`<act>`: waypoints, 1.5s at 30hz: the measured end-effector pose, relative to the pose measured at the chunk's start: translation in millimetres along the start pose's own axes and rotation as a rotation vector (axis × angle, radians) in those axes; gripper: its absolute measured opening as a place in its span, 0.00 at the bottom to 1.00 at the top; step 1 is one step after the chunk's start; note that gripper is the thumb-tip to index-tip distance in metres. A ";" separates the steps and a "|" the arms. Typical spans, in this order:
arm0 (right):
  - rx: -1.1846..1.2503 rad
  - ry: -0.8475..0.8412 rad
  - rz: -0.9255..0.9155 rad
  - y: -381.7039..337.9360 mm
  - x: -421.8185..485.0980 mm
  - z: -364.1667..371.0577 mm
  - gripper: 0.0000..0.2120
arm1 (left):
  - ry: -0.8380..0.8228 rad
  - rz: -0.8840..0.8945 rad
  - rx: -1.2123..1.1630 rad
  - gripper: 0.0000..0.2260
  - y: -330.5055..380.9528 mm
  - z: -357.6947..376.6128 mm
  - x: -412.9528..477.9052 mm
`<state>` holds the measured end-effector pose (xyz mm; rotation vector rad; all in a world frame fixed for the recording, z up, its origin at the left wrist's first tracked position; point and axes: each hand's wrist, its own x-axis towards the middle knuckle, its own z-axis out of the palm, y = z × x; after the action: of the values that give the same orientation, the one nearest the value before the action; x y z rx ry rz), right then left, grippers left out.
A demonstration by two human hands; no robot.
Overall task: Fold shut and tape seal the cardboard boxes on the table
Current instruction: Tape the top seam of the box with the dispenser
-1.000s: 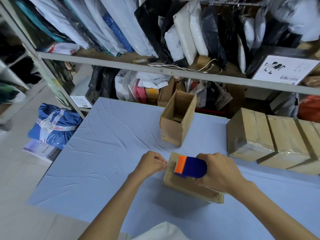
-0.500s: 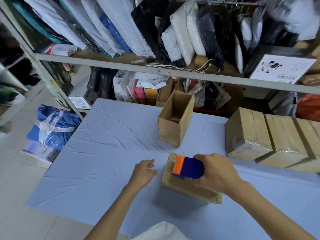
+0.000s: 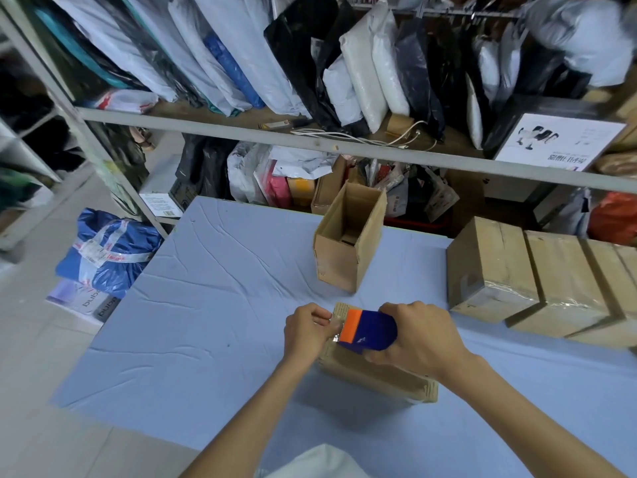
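Note:
A shut cardboard box (image 3: 382, 376) lies on the blue table cloth (image 3: 213, 305) in front of me. My right hand (image 3: 420, 336) grips a blue and orange tape dispenser (image 3: 370, 329) on top of the box's left end. My left hand (image 3: 306, 327) pinches the clear tape end at the dispenser's orange mouth, by the box's left edge. An open cardboard box (image 3: 348, 246) stands upright farther back. Several taped boxes (image 3: 537, 284) sit in a row at the right.
A metal shelf rack (image 3: 310, 139) full of bagged parcels runs behind the table. Below it lie more bags and cartons. A blue bag (image 3: 103, 257) rests on the floor to the left of the table's edge.
My left hand drew back from the box with fingers open, then returned and now pinches the tape end at the dispenser. My right hand and the dispenser stayed on the box.

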<state>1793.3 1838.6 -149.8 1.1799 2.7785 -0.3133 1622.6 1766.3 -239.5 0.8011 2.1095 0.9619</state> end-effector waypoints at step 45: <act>-0.084 -0.145 -0.035 -30.7 40.8 -6.5 0.28 | 0.182 -0.118 -0.016 0.10 -19.7 -60.6 10.8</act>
<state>1742.8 1847.8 -146.2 1.0468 2.6614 -0.2710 1564.5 1740.1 -228.5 0.5928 2.2738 1.0193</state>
